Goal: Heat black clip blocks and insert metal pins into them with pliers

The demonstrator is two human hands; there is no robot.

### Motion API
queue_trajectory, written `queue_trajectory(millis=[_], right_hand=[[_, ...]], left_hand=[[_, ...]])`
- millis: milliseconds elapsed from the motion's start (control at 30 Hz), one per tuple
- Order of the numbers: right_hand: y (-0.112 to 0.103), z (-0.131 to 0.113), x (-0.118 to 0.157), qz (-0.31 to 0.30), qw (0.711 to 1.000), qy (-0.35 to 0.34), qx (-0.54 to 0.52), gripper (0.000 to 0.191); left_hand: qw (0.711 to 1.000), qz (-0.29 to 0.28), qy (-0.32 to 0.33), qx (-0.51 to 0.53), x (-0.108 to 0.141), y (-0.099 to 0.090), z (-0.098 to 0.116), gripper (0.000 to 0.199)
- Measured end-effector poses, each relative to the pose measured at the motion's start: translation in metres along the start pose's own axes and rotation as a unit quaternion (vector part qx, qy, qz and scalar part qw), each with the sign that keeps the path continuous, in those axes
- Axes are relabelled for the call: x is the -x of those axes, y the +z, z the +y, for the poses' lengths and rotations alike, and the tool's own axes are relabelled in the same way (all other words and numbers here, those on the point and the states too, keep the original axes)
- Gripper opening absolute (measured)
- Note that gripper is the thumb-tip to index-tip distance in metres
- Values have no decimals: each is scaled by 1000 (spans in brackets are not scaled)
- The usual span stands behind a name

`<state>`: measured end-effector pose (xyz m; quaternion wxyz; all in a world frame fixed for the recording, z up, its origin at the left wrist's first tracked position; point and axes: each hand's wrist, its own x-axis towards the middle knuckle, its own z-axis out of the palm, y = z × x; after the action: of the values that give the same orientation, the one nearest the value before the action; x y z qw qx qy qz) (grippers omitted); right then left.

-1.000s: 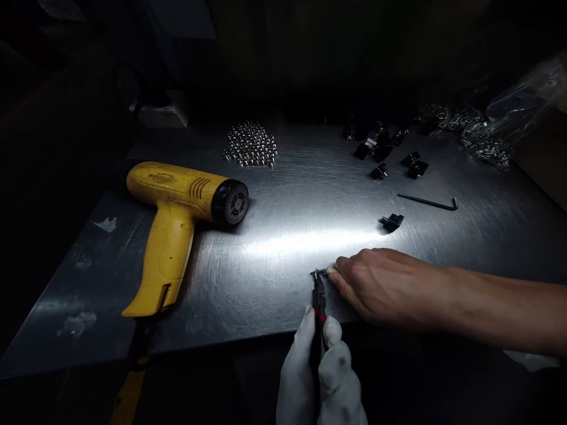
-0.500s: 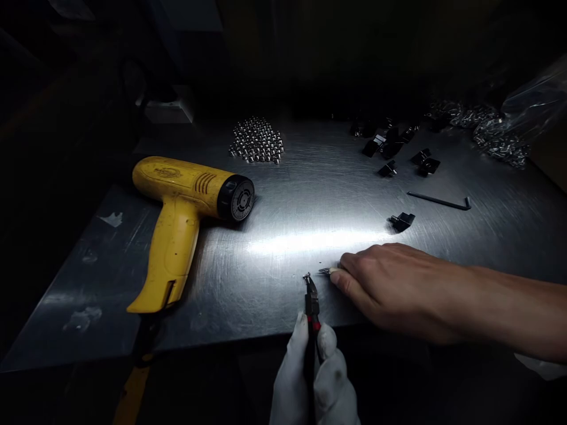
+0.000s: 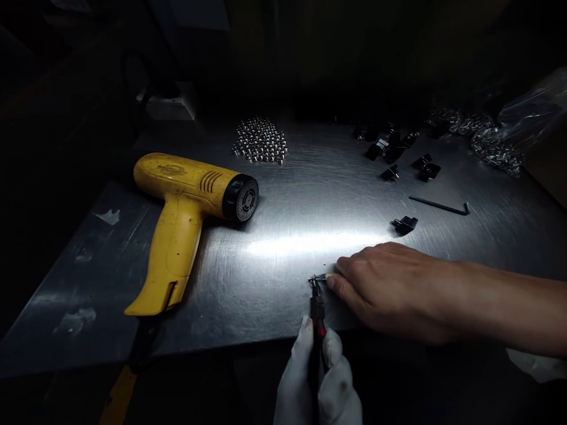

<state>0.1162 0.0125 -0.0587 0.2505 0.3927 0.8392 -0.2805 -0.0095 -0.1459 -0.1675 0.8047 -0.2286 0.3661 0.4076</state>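
Yellow heat gun point(image 3: 183, 195) used as reference, laid on metal table point(image 3: 305, 195). Small thin metal piece point(image 3: 321, 277) seen low above or on the table, right of the gun and nearer the front edge than its round black end; contact with the surface can't be told. Piece pinched at its right end by right hand point(image 3: 378, 286): bare, thumb and index pressed together, back of hand turned up, knuckles bent, forearm stretched in from the side away from the gun, nearly level. Pliers point(image 3: 318, 308) gripped in gloved left hand point(image 3: 337, 383), right of the gun's handle; glove closed around the handles, thumb laid along the gun-facing side, fingers curled on the other, palm turned roughly up, wrist cut off below. Plier tips brought to the piece's gun-side end; whether it is clamped there is too small to tell. Silver cylinders point(image 3: 260, 140) piled beyond the gun's black end, slightly right. Single black clip point(image 3: 404, 225) placed well right of the gun; L-shaped rod point(image 3: 439, 205) laid farther right, more black clips point(image 3: 390, 149) scattered behind. Shiny metal parts point(image 3: 496, 144) heaped farthest from the gun, beside clear plastic bag point(image 3: 538, 97).
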Motion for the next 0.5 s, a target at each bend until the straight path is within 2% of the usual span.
queue_trajectory(millis=[133,267,500], right_hand=[[-5,3,0,-24,1000,-3,-19,41],[-9,3,1,-43,999,7,-31,42],[-8,4,3,-39,998,29,-50,52]], left_hand=[[999,-19,-26,7,-3,-5,1,41],[999,-14,-32,12,-7,-10,2,38],[999,-24,-22,-20,-9,-19,2,31]])
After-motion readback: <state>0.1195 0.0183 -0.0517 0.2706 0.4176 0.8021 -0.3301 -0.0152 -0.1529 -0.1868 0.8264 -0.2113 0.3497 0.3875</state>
